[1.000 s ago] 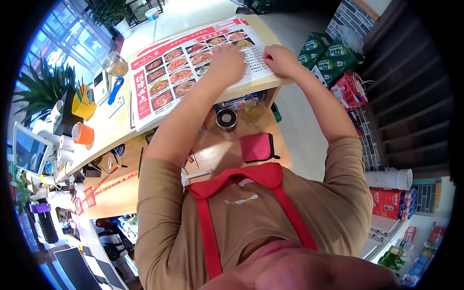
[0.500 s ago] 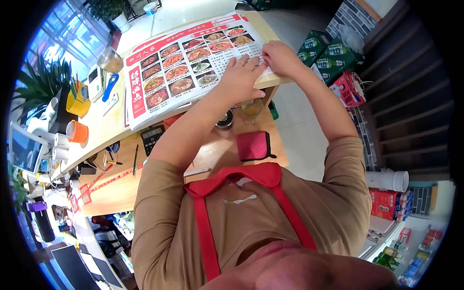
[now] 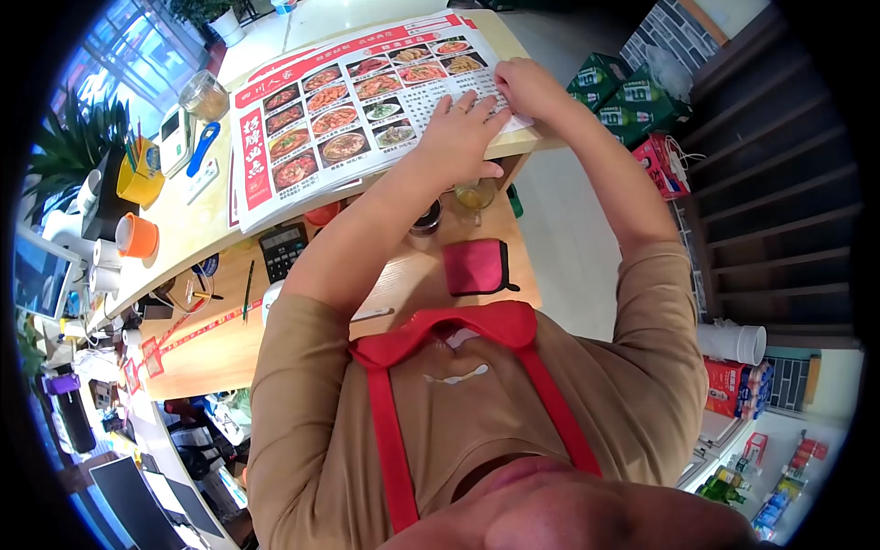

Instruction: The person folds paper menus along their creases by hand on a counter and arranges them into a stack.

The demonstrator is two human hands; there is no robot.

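Observation:
A stack of printed menu sheets [image 3: 357,110] with rows of dish photos and red borders lies on the light wooden counter [image 3: 504,37]. My left hand [image 3: 461,135] rests flat across the lower right of the top menu, fingers spread, with a ring on one finger. At the menu's right edge my right hand [image 3: 532,87] is closed, fingers curled at the paper's edge; the fingertips are partly hidden. On the lower shelf below my left hand stand a glass mug [image 3: 474,195] with yellowish liquid and a dark round container [image 3: 427,220].
Left on the counter are a glass jar [image 3: 203,96], a blue-handled tool [image 3: 203,149], a yellow pen holder [image 3: 140,177] and an orange cup [image 3: 137,236]. A calculator [image 3: 283,249] and a pink cloth [image 3: 476,267] lie on the lower shelf. Green cartons [image 3: 642,108] stand right.
The view has shifted slightly. My left hand stays spread on the menu and my right hand stays at its right edge, both with little movement.

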